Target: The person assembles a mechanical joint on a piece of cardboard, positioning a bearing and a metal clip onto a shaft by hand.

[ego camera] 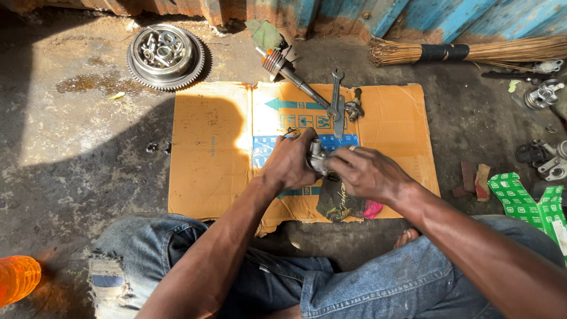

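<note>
Over a flattened cardboard sheet [212, 153] on the ground, both my hands close around a small grey metal part [317, 158]. My left hand [289, 160] grips its left side and my right hand [365, 172] grips its right side, with a ring on one finger. A dark rag [338, 207] with a pink patch lies under my right hand. Beyond the hands on the cardboard lie an open-ended spanner [336, 100], a long metal shaft [292, 74] with an orange-ringed end, and a small metal fitting [354, 108].
A toothed round clutch housing [165, 56] filled with washers and nuts sits at the back left beside an oily patch. A straw broom [472, 52] lies at the back right. Metal parts [543, 94], green packets [525, 201] and an orange bottle [18, 277] lie around my jeans-clad knees.
</note>
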